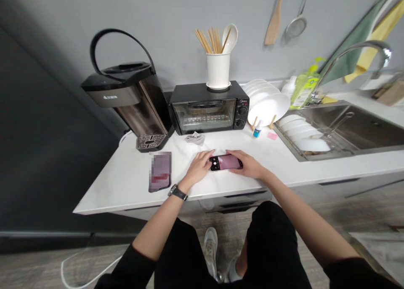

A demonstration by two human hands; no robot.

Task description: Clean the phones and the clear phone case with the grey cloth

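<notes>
A smartphone (229, 161) lies sideways just above or on the white worktop, its screen lit with what looks like a camera view. My left hand (199, 167) grips its left end, thumb at the screen's edge. Around the right end, the fingers and thumb of my right hand (248, 164) are closed. Left of my left hand rests a dark, upright-lying phone-like slab (161, 171), partly blurred out. Just beyond the phone sits a crumpled grey-white wipe or tissue (195, 138).
Behind stand a black water dispenser (142, 103) and a toaster oven (208, 110) bearing a white utensil pot (218, 70). To the right are racked white plates (268, 108), a small blue-labelled bottle (257, 129), a pink slip (272, 135) and a steel sink (353, 151).
</notes>
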